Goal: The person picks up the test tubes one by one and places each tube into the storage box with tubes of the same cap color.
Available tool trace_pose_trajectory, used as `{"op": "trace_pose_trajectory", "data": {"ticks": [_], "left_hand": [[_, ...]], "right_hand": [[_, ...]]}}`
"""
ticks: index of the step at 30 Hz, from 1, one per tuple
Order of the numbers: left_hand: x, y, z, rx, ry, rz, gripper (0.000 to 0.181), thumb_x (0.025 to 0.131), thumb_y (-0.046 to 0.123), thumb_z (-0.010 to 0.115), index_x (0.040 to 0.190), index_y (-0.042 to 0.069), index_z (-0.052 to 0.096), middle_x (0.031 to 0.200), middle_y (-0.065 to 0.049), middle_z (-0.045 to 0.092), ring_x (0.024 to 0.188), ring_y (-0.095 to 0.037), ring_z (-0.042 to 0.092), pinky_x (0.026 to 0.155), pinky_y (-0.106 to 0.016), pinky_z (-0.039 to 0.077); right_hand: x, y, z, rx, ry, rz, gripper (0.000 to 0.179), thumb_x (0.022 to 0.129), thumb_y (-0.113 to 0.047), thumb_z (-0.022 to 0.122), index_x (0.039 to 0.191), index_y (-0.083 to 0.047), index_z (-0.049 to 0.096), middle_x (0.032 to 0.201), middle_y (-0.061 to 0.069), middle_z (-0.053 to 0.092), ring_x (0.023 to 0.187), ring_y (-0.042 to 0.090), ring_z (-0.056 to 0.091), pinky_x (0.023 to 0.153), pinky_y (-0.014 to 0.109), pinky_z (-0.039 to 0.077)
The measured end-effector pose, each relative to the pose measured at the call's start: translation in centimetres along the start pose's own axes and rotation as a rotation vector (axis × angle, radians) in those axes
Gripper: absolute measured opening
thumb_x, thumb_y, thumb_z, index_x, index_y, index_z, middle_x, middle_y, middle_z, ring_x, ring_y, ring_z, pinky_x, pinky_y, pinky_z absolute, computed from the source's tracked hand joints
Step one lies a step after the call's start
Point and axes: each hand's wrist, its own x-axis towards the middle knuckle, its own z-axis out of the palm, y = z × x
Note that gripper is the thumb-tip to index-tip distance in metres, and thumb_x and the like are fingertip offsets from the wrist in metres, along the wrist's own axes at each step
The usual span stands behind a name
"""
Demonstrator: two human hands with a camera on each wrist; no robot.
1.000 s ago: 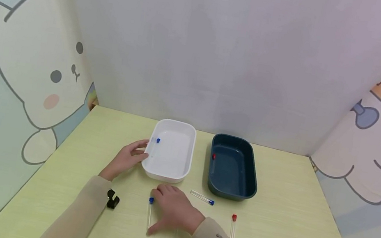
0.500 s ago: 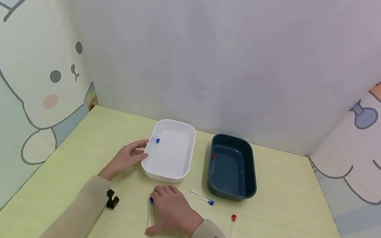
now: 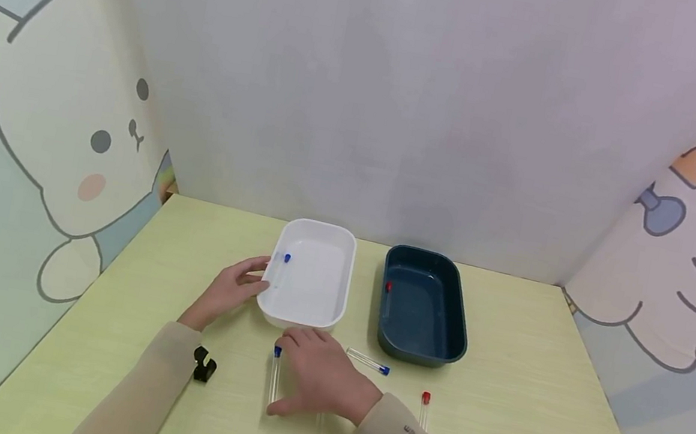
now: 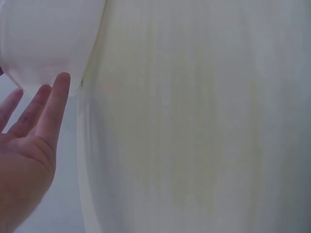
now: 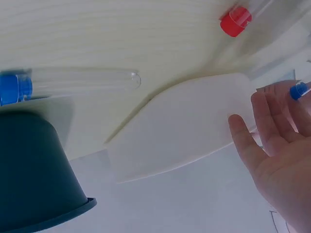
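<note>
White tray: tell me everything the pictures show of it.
The white tray is a rounded-corner rectangle, open at the top, with smooth, plastic-looking walls. It sits upright on the pale table, left of the dark tray and apart from it. One blue-capped clear tube lies inside along its left side. The left hand appears to touch its left wall; the right hand overlaps its near edge in the head view, contact unclear.

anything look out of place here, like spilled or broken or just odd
Nothing looks spilled or broken. The one oddity is the small black object beside the left sleeve: it matches neither the capped tubes nor the trays, and I can't tell what it is.
</note>
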Motion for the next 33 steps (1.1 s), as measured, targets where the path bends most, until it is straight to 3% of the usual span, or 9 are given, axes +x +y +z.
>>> {"op": "trace_pose_trajectory", "data": {"ticks": [14,33], "left_hand": [[0.0,-0.3,-0.1,-0.011,-0.016,0.036,0.059,0.103,0.021,0.064,0.157,0.015,0.043,0.158,-0.019,0.047,0.137,-0.04,0.057,0.106,-0.047,0.057],[0.1,-0.6,-0.1,-0.004,-0.011,0.042,0.059,0.102,0.023,0.065,0.157,0.017,0.044,0.157,-0.018,0.048,0.136,-0.04,0.058,0.107,-0.05,0.056]], "right_hand": [[-0.3,0.8,-2.9,0.085,0.086,-0.008,0.089,0.075,-0.076,0.074,0.139,-0.018,0.056,0.14,-0.004,0.059,0.126,0.012,0.059,0.102,0.03,0.056],[0.5,2.1,-4.0,0.178,0.055,0.072,0.092,0.078,-0.073,0.075,0.146,-0.016,0.052,0.148,-0.001,0.055,0.132,0.016,0.055,0.105,0.038,0.055]]}}
